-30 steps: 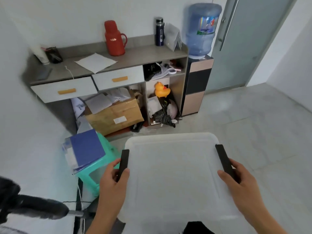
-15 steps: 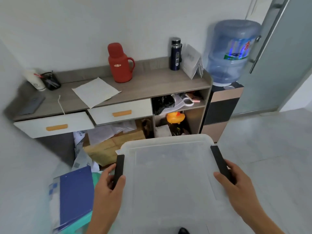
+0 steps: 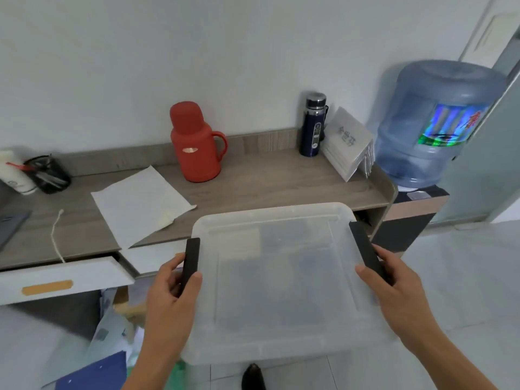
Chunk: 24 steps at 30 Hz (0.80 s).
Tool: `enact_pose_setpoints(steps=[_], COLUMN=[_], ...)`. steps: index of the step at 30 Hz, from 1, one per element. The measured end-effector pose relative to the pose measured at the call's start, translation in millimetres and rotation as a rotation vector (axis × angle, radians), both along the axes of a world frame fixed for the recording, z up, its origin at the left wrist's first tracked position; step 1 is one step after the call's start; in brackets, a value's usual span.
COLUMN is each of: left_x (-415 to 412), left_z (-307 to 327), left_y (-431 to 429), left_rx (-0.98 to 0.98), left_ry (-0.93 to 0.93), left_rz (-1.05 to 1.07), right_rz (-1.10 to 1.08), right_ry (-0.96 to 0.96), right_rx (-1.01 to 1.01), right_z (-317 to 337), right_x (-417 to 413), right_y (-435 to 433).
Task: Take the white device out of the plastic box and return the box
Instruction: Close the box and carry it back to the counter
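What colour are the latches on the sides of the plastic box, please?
Black, both latches, on the translucent plastic box; clearest in the head view.

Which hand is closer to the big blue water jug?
The right hand. It grips the black handle on the see-through plastic box's right side, below the big blue water jug. The left hand grips the opposite handle, farther across from the jug.

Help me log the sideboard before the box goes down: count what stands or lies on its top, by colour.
Red: 1, thermos
Dark blue: 1, bottle
White: 4, paper sheet, string, leaning card stack, tube
Black: 1, pen holder
Grey: 1, flat item at left edge
Total: 8
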<state>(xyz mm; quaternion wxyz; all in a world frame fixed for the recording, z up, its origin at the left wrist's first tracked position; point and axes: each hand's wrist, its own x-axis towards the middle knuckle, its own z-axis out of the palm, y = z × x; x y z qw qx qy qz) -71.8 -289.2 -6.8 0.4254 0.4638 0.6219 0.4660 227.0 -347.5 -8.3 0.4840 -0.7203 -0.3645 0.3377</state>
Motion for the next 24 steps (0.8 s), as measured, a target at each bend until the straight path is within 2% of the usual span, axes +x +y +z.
enact_pose_setpoints(steps=[6,12,18,24], left_x=[15,43,76,96], left_z=[19,24,18,7], left_y=[115,189,250,292], left_rx=[0.031,0.045,0.048,-0.024], left_ry=[0.029,0.050,0.100,0.199], left_rz=[-0.092,-0.106,-0.012,0.058], right_rz=[-0.072,-0.099,0.033,0.202], right_ry=[-0.001,-0.018,-0.066,-0.025], right_rx=[0.020,0.026,0.006,-0.053], right_z=[17,22,16,1], right_x=[11,37,76,105], right_y=[91,159,246,313])
